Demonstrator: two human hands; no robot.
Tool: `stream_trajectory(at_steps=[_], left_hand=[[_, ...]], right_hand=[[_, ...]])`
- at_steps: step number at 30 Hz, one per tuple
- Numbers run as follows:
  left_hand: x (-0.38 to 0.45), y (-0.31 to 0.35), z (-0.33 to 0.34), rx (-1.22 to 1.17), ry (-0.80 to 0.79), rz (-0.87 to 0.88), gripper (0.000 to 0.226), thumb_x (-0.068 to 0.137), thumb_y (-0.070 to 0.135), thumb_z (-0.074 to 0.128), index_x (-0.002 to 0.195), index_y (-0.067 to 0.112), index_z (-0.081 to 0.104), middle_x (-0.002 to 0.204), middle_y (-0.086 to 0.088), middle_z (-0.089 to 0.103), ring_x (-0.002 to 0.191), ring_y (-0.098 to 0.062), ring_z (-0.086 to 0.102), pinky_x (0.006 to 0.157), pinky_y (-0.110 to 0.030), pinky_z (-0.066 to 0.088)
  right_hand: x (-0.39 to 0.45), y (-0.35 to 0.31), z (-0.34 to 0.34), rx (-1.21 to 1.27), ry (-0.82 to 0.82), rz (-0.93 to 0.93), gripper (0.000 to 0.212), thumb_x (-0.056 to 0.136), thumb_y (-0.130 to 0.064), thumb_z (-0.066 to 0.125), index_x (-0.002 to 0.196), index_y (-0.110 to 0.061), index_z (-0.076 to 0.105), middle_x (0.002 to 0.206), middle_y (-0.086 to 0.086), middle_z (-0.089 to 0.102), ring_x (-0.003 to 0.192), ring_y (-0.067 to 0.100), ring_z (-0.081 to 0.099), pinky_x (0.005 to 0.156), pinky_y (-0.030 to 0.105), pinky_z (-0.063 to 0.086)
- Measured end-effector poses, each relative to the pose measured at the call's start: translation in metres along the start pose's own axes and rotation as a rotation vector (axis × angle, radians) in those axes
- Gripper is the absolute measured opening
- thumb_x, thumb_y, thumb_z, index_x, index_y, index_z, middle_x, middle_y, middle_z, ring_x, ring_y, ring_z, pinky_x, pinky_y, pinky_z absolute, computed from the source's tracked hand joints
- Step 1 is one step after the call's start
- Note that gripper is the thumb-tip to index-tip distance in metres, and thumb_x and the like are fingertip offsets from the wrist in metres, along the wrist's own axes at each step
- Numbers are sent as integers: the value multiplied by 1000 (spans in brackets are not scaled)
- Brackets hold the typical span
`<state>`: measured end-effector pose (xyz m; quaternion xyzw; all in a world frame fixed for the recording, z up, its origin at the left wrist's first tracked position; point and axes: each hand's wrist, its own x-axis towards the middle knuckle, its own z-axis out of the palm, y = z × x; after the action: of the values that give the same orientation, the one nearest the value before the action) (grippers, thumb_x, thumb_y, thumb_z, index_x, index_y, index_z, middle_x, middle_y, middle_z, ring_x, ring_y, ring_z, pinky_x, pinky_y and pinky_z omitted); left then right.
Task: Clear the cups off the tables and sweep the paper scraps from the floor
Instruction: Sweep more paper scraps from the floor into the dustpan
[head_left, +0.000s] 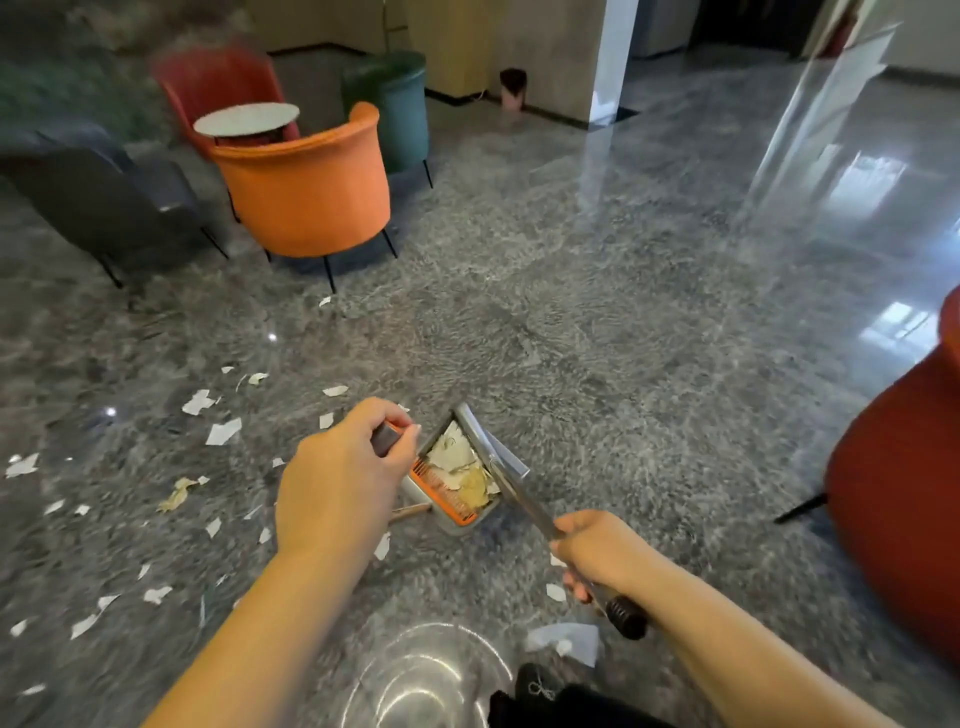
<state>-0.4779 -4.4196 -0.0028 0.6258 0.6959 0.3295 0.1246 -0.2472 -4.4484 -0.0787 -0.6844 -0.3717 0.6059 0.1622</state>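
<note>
Below both hands | dustpan holds scraps | fingers curled round handles

Five chairs, one table, one dustpan.

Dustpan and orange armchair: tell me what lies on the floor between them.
Head view: mostly bare grey floor between the dustpan and orange armchair, with two small paper scraps there.
</note>
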Motion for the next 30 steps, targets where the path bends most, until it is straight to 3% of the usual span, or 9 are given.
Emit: stream_trajectory(at_steps=[4,11,16,20,26,30], left_hand=[[69,19,31,-4,31,-27,10,83,46,68,83,40,59,55,22,57,56,2,52,48,-21,40],[186,17,66,-29,10,-56,12,85,45,67,79,43,57,57,22,58,62,4,56,43,-21,33],[302,-1,101,-39,-20,-27,12,85,43,68,78,43,58,58,17,60,56,0,55,47,-29,45],[403,-13,128,-53,-53,15,14,85,40,70,76,42,59,60,17,61,59,-1,56,50,-30,46],[529,-9,165,-60,-129,67,10,86,44,67,79,40,61,58,16,62,56,-5,57,49,-35,49],[601,1,200,-69,-142,95,5,84,47,64,82,44,61,65,23,62,62,-2,57,46,-32,47]], right_hand=[[47,-64,-38,-12,10,6,47,97,-1,47,142,-3,36,59,12,51,26,10,43,33,17,36],[143,-156,-71,-9,30,8,42,96,-5,49,137,-6,43,58,9,53,30,11,45,34,16,36],[234,-225,-83,5,50,34,37,94,-5,51,130,-9,48,59,9,53,31,11,45,35,16,36],[306,-288,-93,-12,52,42,28,94,-6,50,121,-7,56,48,3,52,33,12,45,37,17,36],[389,-361,-114,11,84,44,43,95,-6,50,138,-7,45,51,3,53,28,10,45,34,15,35],[443,-398,-145,6,94,33,30,93,-7,51,122,-6,56,55,5,55,42,17,50,42,24,40]])
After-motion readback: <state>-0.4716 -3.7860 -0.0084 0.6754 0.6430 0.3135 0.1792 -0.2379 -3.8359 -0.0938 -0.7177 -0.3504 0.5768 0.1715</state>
